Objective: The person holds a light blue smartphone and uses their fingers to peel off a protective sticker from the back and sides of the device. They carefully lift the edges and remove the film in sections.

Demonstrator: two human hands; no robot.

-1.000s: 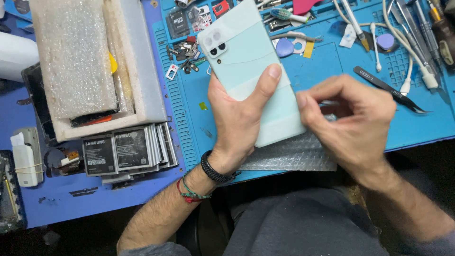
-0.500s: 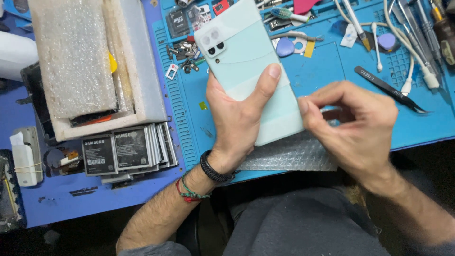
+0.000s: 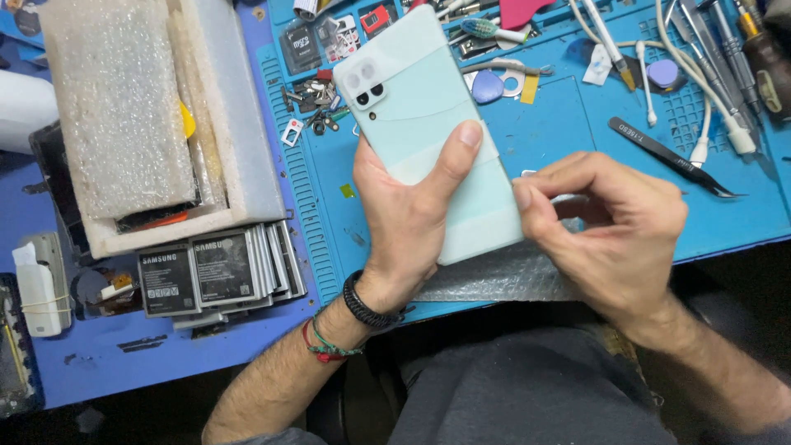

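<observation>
Here, a pale mint phone is gripped back-up by the left hand above the blue counter, while its right edge is pinched at by the right hand. Seemingly, a back-cover seam is being worked; steady fingertip purchase is needed. Tweezers lie close right; tools crowd the far side.

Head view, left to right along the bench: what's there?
Foam-lined box → stack of phone batteries → left hand holding mint-green phone → right hand at its edge → black tweezers.
</observation>
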